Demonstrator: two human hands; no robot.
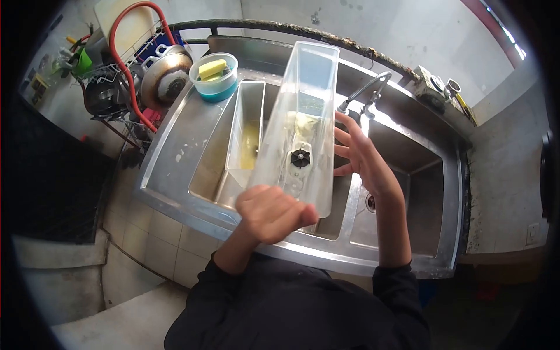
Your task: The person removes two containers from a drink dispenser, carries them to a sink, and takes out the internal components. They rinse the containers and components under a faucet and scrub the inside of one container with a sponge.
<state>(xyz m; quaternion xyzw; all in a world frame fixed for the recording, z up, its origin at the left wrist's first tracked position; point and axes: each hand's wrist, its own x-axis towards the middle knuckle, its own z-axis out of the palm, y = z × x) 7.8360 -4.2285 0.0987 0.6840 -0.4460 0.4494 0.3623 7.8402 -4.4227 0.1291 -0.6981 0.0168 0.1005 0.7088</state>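
A long, clear plastic container (274, 156) slants over the left sink basin, its far end raised. A black star-shaped rotor (300, 158) sits in a pale fitting inside it, with yellowish residue nearby. My left hand (274, 213) is closed at the container's near end, fingers curled and thumb pointing right. Along the right wall, my right hand (364, 153) has its fingers spread, fingertips right at the plastic. A second, narrower clear container (235, 140) stands in the basin to the left, with yellowish liquid in its bottom.
On the steel sink (175, 154), a round tub (214, 87) holds yellow sponges (212, 69). A faucet (366, 111) stands behind the divider, left of the right basin (408, 192). Pots (168, 76) hang on a rack at the left, beside a red hose (119, 58).
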